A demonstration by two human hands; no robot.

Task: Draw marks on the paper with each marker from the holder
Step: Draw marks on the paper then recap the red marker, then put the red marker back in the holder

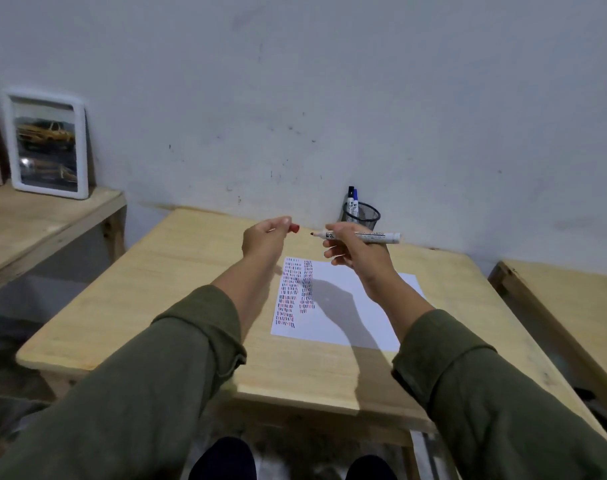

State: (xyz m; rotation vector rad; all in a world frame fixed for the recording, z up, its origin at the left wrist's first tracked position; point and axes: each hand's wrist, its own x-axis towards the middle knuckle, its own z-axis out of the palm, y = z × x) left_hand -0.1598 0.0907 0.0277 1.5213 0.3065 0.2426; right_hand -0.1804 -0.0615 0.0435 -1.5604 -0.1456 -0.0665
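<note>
Right hand [355, 252], fingers closed round the mid-barrel of a light, rigid, smooth red marker [359, 236] above the paper [347, 306]; left hand [265, 237] pinching its small cap [295, 228]; mesh holder [361, 216] at 12 o'clock.

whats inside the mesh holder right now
Two capped markers stand in the mesh holder: a black marker and a blue marker. Their lower ends are blurred behind the mesh.

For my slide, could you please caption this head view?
Right hand holds uncapped red marker; left hand holds its cap.
</note>
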